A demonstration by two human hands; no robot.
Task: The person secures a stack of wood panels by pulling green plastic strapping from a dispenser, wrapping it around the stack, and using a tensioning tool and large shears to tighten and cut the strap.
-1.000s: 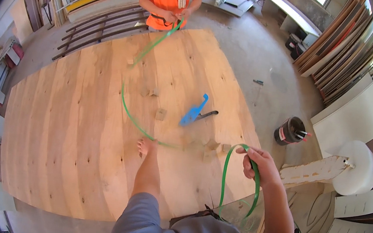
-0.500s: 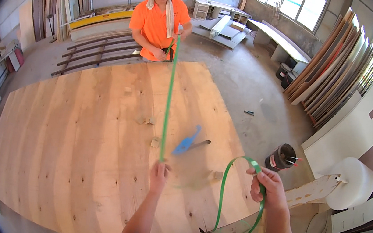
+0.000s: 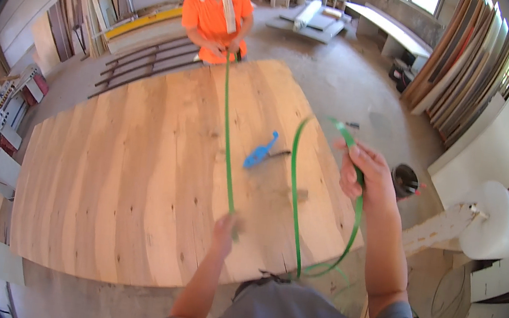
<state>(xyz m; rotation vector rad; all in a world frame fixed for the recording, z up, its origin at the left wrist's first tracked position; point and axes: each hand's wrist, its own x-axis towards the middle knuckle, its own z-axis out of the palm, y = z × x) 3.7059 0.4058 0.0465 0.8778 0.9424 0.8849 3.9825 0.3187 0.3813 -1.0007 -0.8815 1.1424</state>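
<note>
strap (image 3: 227, 130) runs across the panel (image 3: 138, 163), a tool (image 3: 260, 152) lying right of it.

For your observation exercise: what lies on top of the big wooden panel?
On the wooden panel lie a blue hand tool and a taut green strap held by the left hand. Anything under the panel is hidden.

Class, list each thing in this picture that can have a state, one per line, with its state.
Strap: pulled taut across the wood, looped at the near end.
Left hand: closed on the strap.
Right hand: raised, gripping the loop.
Blue tool: lying loose on the wood.
White roll: on its stand.
</note>
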